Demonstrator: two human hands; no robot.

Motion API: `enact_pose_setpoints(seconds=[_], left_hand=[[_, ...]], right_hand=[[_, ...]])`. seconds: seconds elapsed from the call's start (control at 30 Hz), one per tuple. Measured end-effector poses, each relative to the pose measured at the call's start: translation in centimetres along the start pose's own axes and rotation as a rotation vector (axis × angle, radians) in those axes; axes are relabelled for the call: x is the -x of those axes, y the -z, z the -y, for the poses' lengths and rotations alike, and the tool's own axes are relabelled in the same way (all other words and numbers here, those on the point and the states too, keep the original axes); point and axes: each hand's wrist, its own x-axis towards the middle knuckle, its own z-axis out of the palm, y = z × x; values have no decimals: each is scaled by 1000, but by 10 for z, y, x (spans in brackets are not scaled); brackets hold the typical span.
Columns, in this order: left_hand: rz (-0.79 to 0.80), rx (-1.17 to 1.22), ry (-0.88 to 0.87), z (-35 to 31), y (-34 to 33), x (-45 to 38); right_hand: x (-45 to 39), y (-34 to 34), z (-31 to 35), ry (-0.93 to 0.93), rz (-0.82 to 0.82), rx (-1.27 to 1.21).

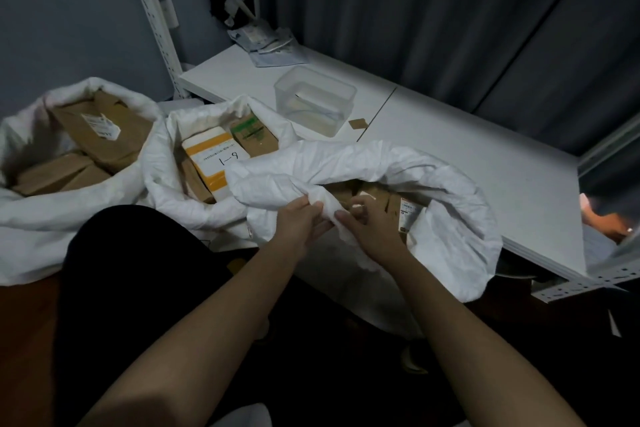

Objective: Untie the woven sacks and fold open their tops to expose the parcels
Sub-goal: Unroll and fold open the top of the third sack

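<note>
White woven sack (433, 184) at frame centre has its near rim pinched by the left hand (298, 222) and right hand (370, 225), rolling it back to bare the cardboard parcels (374, 198).

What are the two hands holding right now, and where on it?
Both the left hand and the right hand pinch the near rim of the right-hand woven sack, on a bunched fold of its rolled top edge.

Three white woven plastic sacks (398, 166), brown cardboard parcels (104, 135) with white labels, one white flat parcel with orange bands (213, 154) and black handwriting, one brown box with green print (254, 133), clear plastic tub (315, 100) on white tabletop (467, 156), dark grey curtain (415, 10).
</note>
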Motion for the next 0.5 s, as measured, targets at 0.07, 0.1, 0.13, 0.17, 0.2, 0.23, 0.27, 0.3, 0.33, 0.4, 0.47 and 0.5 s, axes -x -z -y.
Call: enact_pose_setpoints(seconds=[0.07, 0.1, 0.13, 0.17, 0.2, 0.23, 0.27, 0.3, 0.33, 0.4, 0.47, 0.5], left_hand=[[-13, 32, 28, 3, 7, 3], [-28, 55, 46, 2, 12, 2], [-40, 79, 64, -1, 15, 3], [-69, 98, 78, -5, 18, 0], [-107, 91, 85, -10, 20, -5], [-144, 65, 96, -14, 22, -13], [-172, 19, 111, -17, 22, -20], [-190, -40, 118, -19, 20, -24], [-202, -80, 111, -18, 18, -26], [-195, -60, 88, -13, 17, -33], [-169, 29, 68, -7, 24, -34], [-145, 84, 62, -4, 28, -35]], right_hand=[[-2, -15, 2, -4, -78, 2], [-2, -21, 2, 50, -124, 46], [-1, -26, 0, 146, -139, 122], [-2, -31, -1, 278, -110, 235], [-1, -35, -3, 416, -42, 381], [1, -39, -4, 541, 45, 513], [4, -41, -1, 595, 137, 616], [5, -41, -2, 649, 211, 702], [6, -40, -6, 720, 241, 778], [7, -34, -14, 729, 225, 758], [7, -32, -11, 446, 117, 456], [7, -33, -2, 293, 58, 262]])
